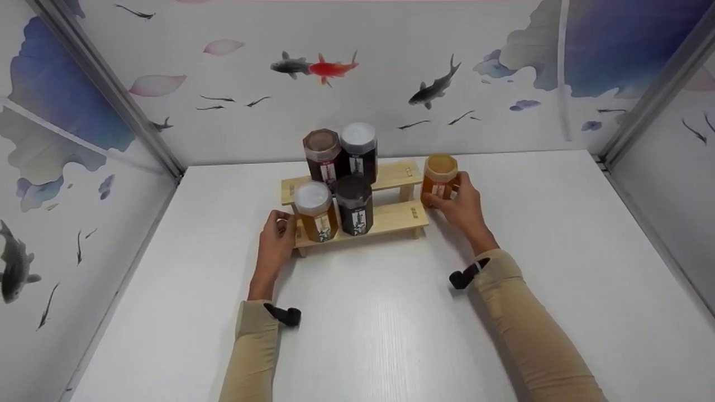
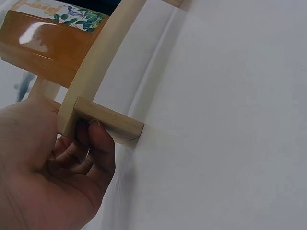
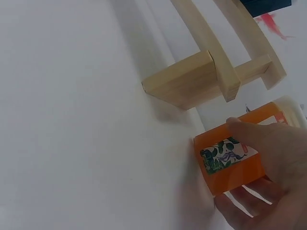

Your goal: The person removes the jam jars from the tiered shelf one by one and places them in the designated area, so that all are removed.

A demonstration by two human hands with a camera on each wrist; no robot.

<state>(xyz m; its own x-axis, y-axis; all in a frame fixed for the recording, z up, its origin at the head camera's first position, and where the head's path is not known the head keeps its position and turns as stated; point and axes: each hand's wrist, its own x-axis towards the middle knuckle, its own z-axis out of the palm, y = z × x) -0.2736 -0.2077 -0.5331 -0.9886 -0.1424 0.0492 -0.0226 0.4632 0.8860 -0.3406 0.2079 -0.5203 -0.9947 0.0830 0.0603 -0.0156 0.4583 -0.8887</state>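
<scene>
A two-step wooden rack (image 1: 393,219) stands on the white table, bearing jars on both steps. At its left end, my left hand (image 1: 277,237) grips the lower step, fingers curled beneath the wood beside a leg (image 2: 111,120). Beyond the rack's right end, my right hand (image 1: 461,205) holds an orange honey jar (image 3: 230,155) with a pale lid, thumb on one side and fingers on the other. An amber jar with a white lid (image 1: 314,211) and a dark jar (image 1: 354,205) sit on the lower step's left half.
On the upper step stand a dark red jar with a brownish lid (image 1: 323,153) and a dark jar with a white lid (image 1: 359,148). Close behind the rack rises a white wall (image 1: 380,111) painted with fish. More panels flank the table (image 1: 357,335).
</scene>
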